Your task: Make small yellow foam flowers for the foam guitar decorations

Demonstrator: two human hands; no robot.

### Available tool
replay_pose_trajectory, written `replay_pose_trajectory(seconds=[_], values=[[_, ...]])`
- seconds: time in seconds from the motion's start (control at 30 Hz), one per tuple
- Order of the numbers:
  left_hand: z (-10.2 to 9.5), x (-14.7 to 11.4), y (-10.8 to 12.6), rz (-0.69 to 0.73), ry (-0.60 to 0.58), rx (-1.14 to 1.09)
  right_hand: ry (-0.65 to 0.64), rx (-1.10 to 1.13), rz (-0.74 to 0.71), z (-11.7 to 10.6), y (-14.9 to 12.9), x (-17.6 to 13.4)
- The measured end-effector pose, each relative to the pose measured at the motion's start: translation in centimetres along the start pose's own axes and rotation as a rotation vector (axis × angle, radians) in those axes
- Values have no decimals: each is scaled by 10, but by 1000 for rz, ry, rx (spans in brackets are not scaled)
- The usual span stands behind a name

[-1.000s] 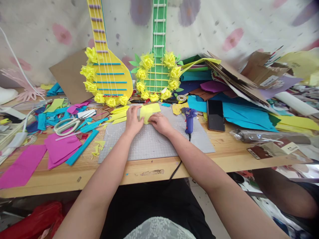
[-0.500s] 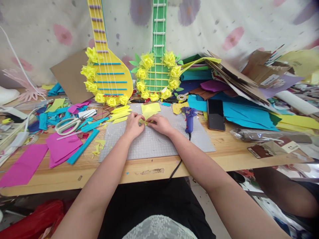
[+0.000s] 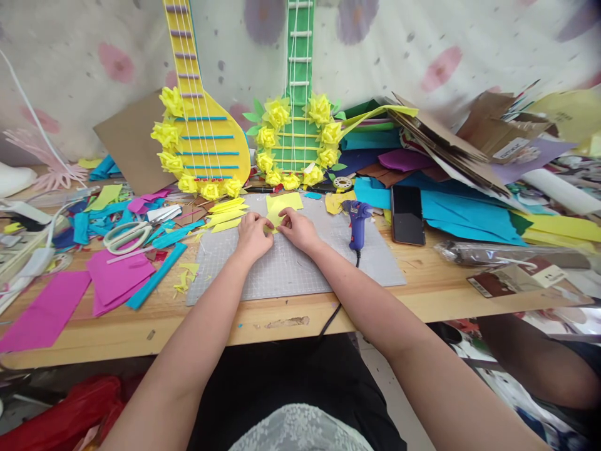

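Observation:
Over the grey cutting mat (image 3: 263, 282), my left hand (image 3: 254, 237) and my right hand (image 3: 298, 232) almost meet at the fingertips. Both are closed in a pinch on a small piece of yellow crepe paper (image 3: 274, 223), mostly hidden by the fingers. Just behind them lies a flat yellow paper sheet (image 3: 285, 202). Left of my left hand is a stack of cut yellow strips (image 3: 225, 216). A blue glue gun (image 3: 357, 225) stands on the mat to the right, its black cord running off the table's front edge.
Behind stand a yellow paper guitar (image 3: 218, 141) and a green one (image 3: 295, 147), both trimmed with yellow paper flowers. Scissors (image 3: 126, 239), magenta sheets (image 3: 117, 282) and blue scraps lie left. A phone (image 3: 407, 215), blue paper (image 3: 469, 216) and cardboard (image 3: 446, 141) are on the right.
My right fingers have lifted slightly and shifted a little at the yellow paper. My left hand has barely moved; the paper between them is now more covered.

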State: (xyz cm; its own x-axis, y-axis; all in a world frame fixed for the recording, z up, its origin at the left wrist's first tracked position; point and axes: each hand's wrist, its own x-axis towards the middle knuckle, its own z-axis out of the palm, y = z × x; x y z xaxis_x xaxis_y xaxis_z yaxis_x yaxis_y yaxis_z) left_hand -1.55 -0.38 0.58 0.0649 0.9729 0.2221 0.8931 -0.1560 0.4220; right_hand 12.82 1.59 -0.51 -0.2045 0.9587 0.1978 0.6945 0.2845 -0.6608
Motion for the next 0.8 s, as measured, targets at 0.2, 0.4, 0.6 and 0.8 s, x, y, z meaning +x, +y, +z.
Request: replay_pose_trajectory(seconds=[0.2, 0.4, 0.6, 0.8], values=[[-4, -1, 4, -66, -10, 30, 7, -28, 33, -1, -5, -1], [-3, -1, 4, -74, -15, 20, 22, -82, 15, 0, -5, -1], [-3, -1, 4, -85, 10, 18, 17, -150, -41, 1, -5, -2], [-3, -1, 7, -66, 15, 23, -1, -218, -48, -1, -9, -4]])
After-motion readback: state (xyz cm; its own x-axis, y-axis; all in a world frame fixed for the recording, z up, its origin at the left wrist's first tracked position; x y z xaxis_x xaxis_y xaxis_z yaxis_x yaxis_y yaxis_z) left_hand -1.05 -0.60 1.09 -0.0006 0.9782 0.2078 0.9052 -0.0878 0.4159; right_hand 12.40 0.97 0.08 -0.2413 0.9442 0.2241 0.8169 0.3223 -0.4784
